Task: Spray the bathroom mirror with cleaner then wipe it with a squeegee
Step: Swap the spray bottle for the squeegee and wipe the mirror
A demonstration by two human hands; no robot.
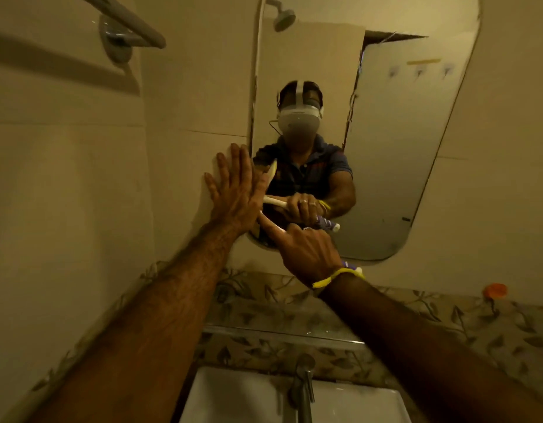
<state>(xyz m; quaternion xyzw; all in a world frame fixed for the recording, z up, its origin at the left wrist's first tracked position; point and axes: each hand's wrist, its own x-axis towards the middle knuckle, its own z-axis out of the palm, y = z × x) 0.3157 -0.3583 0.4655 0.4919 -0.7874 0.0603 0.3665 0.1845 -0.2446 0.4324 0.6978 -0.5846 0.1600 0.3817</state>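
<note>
The bathroom mirror (pixel 401 132) hangs on the tiled wall above the sink and reflects a person in a headset. My right hand (pixel 307 254) grips the handle of a white squeegee (pixel 268 221) near the mirror's lower left corner. The squeegee's purple handle end pokes out below my wrist, and its blade is mostly hidden behind my left hand. My left hand (pixel 233 190) lies flat with straight fingers against the wall at the mirror's left edge. No spray bottle is in view.
A white sink (pixel 233 395) with a metal tap (pixel 303 383) sits directly below. A glass shelf (pixel 282 334) runs along the leaf-patterned tile band. A towel bar (pixel 124 22) is at the upper left, an orange object (pixel 496 290) at the right.
</note>
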